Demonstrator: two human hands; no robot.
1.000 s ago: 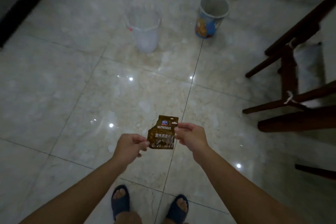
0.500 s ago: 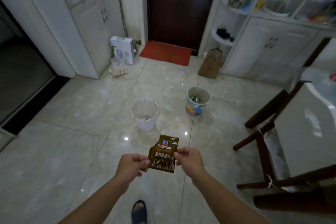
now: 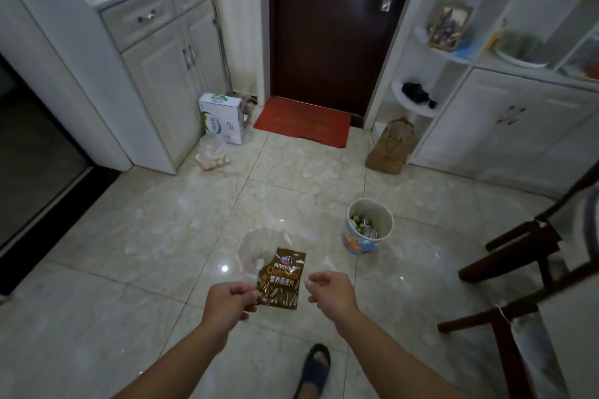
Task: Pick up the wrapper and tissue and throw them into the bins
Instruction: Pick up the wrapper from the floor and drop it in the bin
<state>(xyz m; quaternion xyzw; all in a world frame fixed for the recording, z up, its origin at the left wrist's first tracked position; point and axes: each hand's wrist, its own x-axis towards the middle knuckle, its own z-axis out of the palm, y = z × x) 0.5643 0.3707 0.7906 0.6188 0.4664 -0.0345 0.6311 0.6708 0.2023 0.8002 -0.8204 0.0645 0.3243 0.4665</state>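
Observation:
A brown oatmeal wrapper point(image 3: 281, 278) hangs in front of me, pinched at its left edge by my left hand point(image 3: 230, 301). My right hand point(image 3: 330, 290) is just right of the wrapper, off it, fingers loosely curled and holding nothing. Behind the wrapper stands a white bin with a clear liner point(image 3: 256, 241), partly hidden by the wrapper. A second bin, white with a blue cartoon print point(image 3: 368, 230), stands to the right and holds some rubbish. No tissue is visible.
Dark wooden chair legs point(image 3: 515, 272) stand at the right. A paper bag point(image 3: 390, 147), a red doormat point(image 3: 303, 121) and a dark door lie ahead. A white carton point(image 3: 223, 118) and cabinets are at the left. My slippered foot point(image 3: 313, 369) is below.
My right hand has let go of the wrapper, which now hangs from my left hand alone. The view has lifted from the floor toward the door, and the bins are nearer.

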